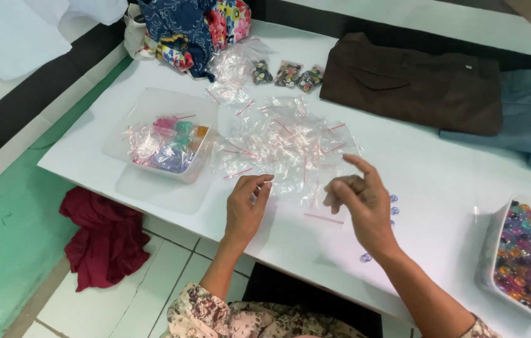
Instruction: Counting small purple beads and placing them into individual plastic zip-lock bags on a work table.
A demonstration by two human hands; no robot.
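My left hand point(247, 206) pinches the edge of a small clear zip bag point(290, 199) lying on the white table point(441, 169). My right hand point(360, 203) hovers just right of it, fingers curled and index raised; whether it holds something small I cannot tell. A heap of empty clear bags with red zip strips point(284, 141) lies just beyond both hands. A few loose bluish beads point(394, 209) sit by my right hand, and one bead point(366, 257) rests near my wrist.
A clear tub point(143, 128) with filled bags stands at the left. A white tub point(488, 250) full of colourful beads sits at the right edge. Three filled packets point(287, 75), brown cloth point(412, 81), blue cloth point(528, 112) and patterned fabric point(193, 28) lie farther back. Red cloth point(106, 238) lies on the floor.
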